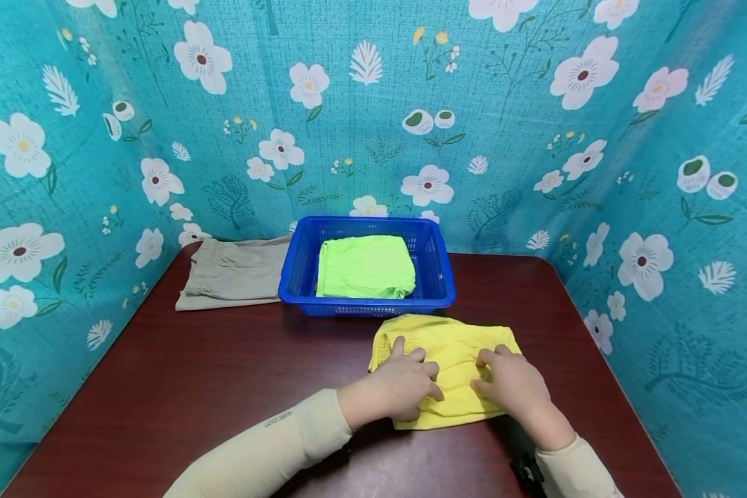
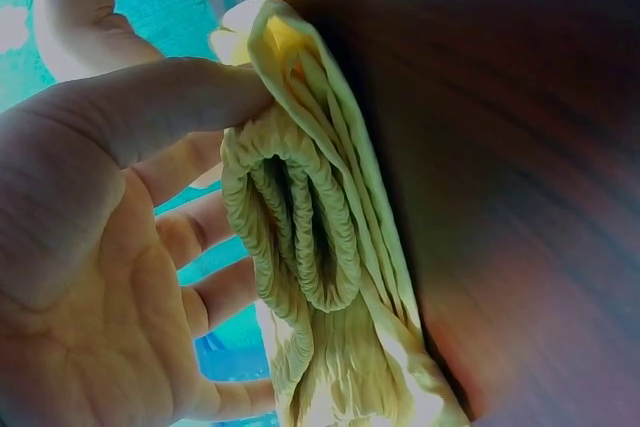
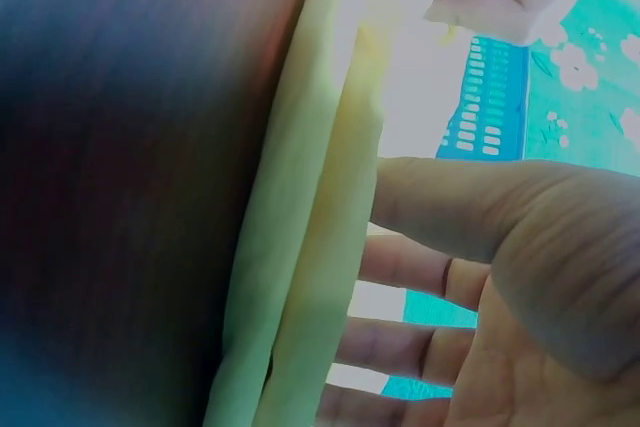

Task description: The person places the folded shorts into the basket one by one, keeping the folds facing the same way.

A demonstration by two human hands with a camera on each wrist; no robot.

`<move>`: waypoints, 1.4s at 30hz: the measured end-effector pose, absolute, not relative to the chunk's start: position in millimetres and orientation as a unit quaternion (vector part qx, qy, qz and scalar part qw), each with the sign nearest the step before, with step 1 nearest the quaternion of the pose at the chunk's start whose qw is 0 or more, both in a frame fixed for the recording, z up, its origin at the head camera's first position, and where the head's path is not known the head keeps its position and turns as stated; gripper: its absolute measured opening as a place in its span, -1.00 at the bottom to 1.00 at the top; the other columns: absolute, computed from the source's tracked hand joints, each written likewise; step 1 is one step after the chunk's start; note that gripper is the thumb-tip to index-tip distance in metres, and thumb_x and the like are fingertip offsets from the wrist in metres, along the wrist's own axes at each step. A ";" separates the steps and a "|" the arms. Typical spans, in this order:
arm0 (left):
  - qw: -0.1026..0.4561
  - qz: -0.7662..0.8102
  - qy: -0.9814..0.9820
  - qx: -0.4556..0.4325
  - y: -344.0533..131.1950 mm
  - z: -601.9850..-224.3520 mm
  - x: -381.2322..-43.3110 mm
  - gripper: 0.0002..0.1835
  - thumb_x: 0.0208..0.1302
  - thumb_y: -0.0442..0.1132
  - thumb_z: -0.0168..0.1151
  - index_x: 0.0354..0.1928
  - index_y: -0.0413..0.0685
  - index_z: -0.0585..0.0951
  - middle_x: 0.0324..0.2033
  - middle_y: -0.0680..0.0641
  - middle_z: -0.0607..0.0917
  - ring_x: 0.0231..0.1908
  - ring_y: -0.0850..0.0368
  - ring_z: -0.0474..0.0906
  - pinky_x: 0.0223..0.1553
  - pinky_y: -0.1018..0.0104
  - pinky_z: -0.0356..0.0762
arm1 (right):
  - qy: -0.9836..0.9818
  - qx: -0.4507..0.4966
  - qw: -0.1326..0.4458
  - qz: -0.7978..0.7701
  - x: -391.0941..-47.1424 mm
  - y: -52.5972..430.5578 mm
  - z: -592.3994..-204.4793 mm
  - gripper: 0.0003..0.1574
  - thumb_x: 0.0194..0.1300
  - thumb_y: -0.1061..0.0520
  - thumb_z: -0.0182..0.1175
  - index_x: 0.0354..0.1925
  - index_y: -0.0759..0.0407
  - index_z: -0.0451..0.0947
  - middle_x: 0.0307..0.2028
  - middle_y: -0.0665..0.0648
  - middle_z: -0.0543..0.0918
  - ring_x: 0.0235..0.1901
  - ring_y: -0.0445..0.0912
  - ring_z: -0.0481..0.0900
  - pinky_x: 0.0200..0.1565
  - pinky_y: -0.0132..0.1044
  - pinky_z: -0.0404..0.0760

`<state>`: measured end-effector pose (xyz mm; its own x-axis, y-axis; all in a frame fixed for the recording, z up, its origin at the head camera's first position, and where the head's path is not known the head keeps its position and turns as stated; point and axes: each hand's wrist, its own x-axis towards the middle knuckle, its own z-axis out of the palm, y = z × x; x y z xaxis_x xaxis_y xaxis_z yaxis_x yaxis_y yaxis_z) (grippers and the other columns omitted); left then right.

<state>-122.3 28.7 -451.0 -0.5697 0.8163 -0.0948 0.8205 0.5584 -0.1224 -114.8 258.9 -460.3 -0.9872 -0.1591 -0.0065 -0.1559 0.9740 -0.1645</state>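
Folded yellow elastic-waist pants or shorts (image 1: 456, 349) lie on the dark table in front of the blue basket. My left hand (image 1: 401, 382) rests on their left part, fingers spread. My right hand (image 1: 515, 382) touches the right part with its fingertips, fingers slightly bent. In the left wrist view, the gathered waistband (image 2: 292, 222) forms a loop at the folded end, with the thumb (image 2: 190, 102) against the cloth. The right wrist view shows layered folded edges of the yellow cloth (image 3: 310, 237) beside the thumb (image 3: 450, 197). Neither hand pinches the cloth.
Behind the yellow garment stands a blue plastic basket (image 1: 291, 277) holding a folded bright green garment (image 1: 367, 266). A folded grey garment (image 1: 239, 270) lies left of the basket. Floral turquoise cloth (image 1: 373, 124) hangs around the table's (image 1: 211, 373) back and sides.
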 end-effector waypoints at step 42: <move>0.026 -0.028 0.886 0.463 -33.9 -450.5 -130.1 -0.50 -0.21 -0.12 0.47 -0.13 0.57 0.66 -0.22 0.28 0.51 -0.11 0.14 0.35 0.23 -0.42 0.08 | 0.996 -0.065 0.005 -0.063 -110.9 195.9 -466.9 -0.59 -0.01 -0.22 0.40 -0.29 -0.06 0.54 -0.39 0.08 0.47 -0.48 0.03 0.41 -0.59 -0.11 0.38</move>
